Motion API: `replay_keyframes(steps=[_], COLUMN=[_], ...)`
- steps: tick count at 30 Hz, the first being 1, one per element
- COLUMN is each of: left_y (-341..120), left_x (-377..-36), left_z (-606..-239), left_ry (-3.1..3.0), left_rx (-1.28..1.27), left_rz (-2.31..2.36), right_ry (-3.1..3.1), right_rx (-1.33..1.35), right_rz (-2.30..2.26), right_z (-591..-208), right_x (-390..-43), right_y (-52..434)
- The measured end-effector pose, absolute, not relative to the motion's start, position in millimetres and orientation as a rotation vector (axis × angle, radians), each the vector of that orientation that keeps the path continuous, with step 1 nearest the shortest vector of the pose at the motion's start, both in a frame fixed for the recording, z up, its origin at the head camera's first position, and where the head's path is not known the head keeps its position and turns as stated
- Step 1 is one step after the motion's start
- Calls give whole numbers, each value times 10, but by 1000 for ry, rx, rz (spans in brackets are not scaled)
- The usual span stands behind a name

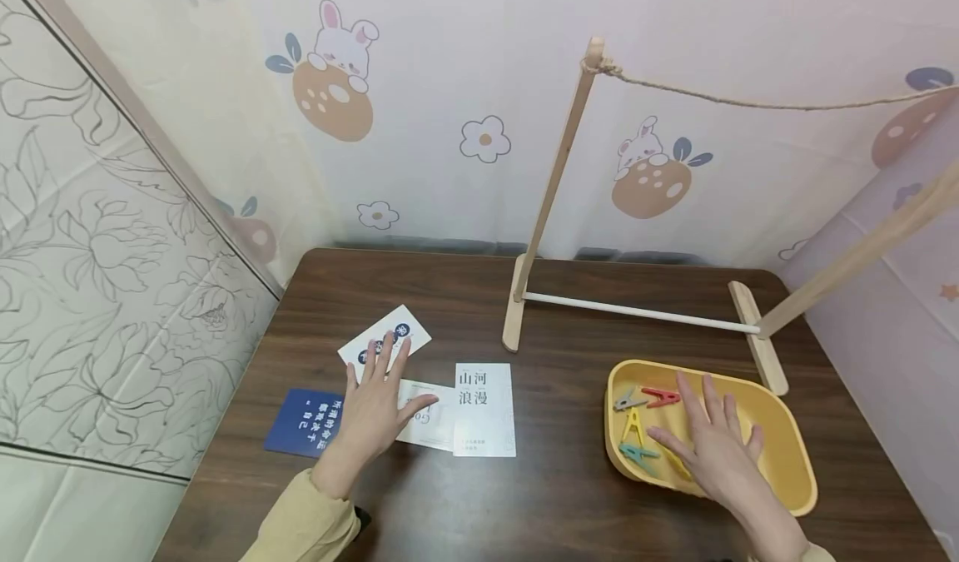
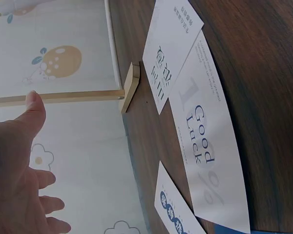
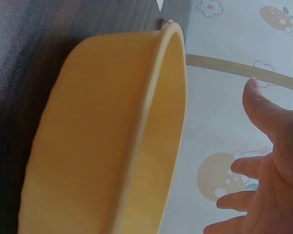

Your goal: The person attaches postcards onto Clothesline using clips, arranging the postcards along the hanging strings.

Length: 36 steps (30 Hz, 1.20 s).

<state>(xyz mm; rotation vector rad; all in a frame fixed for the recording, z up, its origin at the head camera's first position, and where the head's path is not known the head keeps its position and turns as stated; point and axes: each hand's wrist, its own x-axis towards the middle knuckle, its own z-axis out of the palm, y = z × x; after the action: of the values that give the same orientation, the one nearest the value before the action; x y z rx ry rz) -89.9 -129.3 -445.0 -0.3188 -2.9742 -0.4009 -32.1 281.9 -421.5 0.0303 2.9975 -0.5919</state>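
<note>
Because the right hand (image 1: pixel 715 450) hovers flat above the yellow tray (image 1: pixel 787 470) at lower right of the head view, a careless dip could scatter the clothespins (image 1: pixel 637 425) lying in the tray's left half, or tip its rim. Its fingers are spread and straight, holding nothing. The left hand (image 1: pixel 375 404), lower centre-left, is likewise splayed and empty above the "Good Luck" card (image 2: pixel 207 156); a sweep there would likely shuffle the overlapping white cards (image 1: pixel 483 408) and the blue card (image 1: pixel 300 422). The wooden line frame (image 1: pixel 550 196) stands behind, well apart.

Bright even light, soft shadows, curved edges
</note>
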Motion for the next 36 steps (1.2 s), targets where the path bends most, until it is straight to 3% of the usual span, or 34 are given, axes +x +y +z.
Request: replay_keyframes(steps=[22, 36], left_y=[-1013, -727], left_x=[-1194, -1470], left_z=[-4455, -4274], left_ry=[-2575, -2463], left_rx=[-431, -502], left_rz=[-723, -933], right_ry=[3181, 3196], right_rx=[-131, -247], right_rz=[-816, -907], right_z=[-4391, -4547], right_x=[-158, -57], right_y=[2717, 2644])
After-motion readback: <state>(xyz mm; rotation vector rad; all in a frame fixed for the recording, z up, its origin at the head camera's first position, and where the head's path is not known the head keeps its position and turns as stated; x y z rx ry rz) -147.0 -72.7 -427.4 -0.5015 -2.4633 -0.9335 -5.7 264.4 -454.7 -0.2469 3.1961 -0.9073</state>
